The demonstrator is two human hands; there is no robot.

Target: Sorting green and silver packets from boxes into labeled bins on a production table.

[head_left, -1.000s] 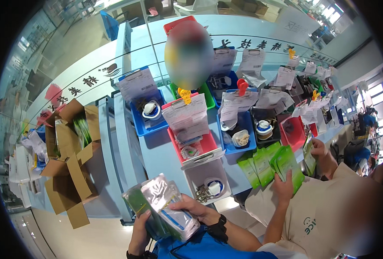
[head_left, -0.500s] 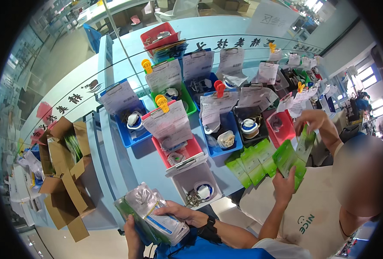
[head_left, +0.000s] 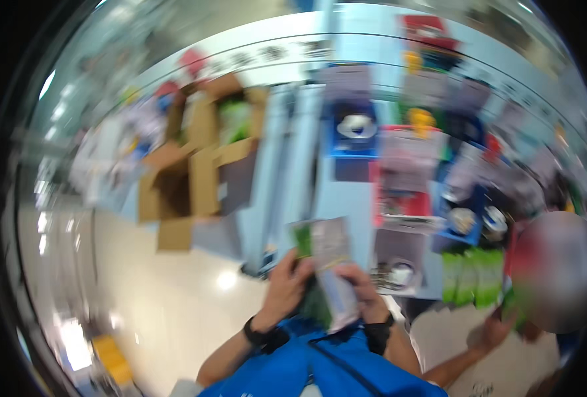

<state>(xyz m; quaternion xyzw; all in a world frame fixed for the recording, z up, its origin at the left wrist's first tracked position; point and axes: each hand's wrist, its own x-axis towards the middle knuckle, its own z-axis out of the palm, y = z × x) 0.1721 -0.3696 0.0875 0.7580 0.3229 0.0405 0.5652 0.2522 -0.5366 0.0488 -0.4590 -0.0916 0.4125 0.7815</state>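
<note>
In front of my blue clothing I hold a bundle of flat plastic pouches, blurred by motion. My left hand [head_left: 285, 291] is closed around its left side, where green pouches [head_left: 315, 306] show. My right hand [head_left: 364, 294] grips the right side, made up of pale, clear-looking pouches [head_left: 332, 250]. The bundle stands roughly upright between both hands. Close by on the right is a light-coloured bin [head_left: 399, 248] with a round white item and small metal parts in it.
Open cardboard boxes [head_left: 204, 178] stand at the left, one with green packets inside. Blue [head_left: 355, 147], red and other bins with clipped papers fill the table at the right. Green pouches [head_left: 471, 274] lie near a co-worker's hand [head_left: 492, 333].
My view has swung left, so the boxes and bins appear farther right. The pouch bundle has come to the middle, now held more upright between my two hands.
</note>
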